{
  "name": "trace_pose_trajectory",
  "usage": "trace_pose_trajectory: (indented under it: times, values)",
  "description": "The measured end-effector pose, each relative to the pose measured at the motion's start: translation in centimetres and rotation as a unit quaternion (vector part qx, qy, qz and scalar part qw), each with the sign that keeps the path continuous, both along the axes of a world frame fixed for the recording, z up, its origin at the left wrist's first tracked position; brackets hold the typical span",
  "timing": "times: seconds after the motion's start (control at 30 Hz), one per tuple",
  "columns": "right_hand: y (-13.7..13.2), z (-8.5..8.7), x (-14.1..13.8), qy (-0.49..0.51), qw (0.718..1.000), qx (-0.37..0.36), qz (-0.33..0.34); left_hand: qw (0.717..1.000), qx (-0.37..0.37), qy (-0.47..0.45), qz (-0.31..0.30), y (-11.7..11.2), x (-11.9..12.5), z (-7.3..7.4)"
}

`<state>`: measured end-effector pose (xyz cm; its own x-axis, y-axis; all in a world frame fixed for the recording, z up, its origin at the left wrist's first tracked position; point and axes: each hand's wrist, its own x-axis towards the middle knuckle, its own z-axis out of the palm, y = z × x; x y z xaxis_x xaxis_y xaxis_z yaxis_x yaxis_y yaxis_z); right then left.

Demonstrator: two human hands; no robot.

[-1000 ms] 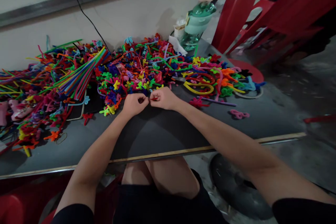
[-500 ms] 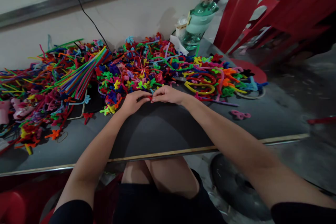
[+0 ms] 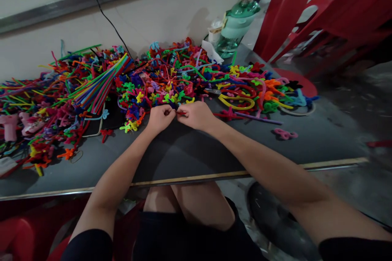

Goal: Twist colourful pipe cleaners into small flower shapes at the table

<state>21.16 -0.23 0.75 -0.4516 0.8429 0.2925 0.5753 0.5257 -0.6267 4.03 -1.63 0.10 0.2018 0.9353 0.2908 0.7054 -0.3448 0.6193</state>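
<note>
Above the dark tabletop [image 3: 183,151] my left hand [image 3: 161,119] and my right hand [image 3: 196,115] meet, fingertips nearly touching. Both are closed in a pinch on a short red pipe cleaner [image 3: 181,113], mostly hidden by the fingers. Just beyond them lies a heap of bent, colourful pipe cleaners [image 3: 165,85], many twisted into small flower shapes. Scissors [image 3: 239,102] with red and yellow handles rest to the right of my right hand. A purple pipe cleaner [image 3: 260,118] lies nearer to me.
A bundle of straight pipe cleaners [image 3: 105,83] leans on the heap at left. A twisted pink piece [image 3: 284,133] lies apart on the right. At the back stand a green transparent jug [image 3: 234,28] and a white cup [image 3: 214,34]. Red chairs [image 3: 283,16] are beyond the table.
My fingers have curled in more, and less of the red pipe cleaner shows between them. The view has shifted slightly, moving the scene a little to the right.
</note>
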Motion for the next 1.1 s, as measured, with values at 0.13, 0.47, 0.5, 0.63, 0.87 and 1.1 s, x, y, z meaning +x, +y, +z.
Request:
trace_pose_trajectory:
  times: [0.13, 0.47, 0.5, 0.63, 0.87, 1.1]
  values:
    - [0.1, -0.2, 0.1, 0.009, 0.999, 0.007, -0.031, 1.0, -0.006, 0.001, 0.009, 0.1, 0.0, -0.2]
    - [3.8, -1.0, 2.6, 0.105, 0.94, -0.258, 0.195, 0.905, 0.262, 0.294, -0.162, -0.3, -1.0, 0.7]
    - [3.5, -0.9, 2.5, 0.091, 0.944, -0.248, 0.196, 0.909, 0.251, 0.291, -0.162, -0.4, -0.9, 0.7]
    - [1.8, -0.6, 1.3, -0.015, 0.991, -0.078, 0.106, 0.971, 0.108, 0.195, -0.089, -0.5, -0.3, 0.4]
    - [0.1, -0.7, -0.4, -0.011, 0.995, 0.09, -0.043, 0.988, -0.045, -0.133, 0.068, -0.1, 0.3, 0.4]
    - [1.2, -1.0, 0.2, 0.146, 0.986, -0.083, -0.013, 0.97, -0.031, -0.241, 0.003, 0.6, -0.2, -1.3]
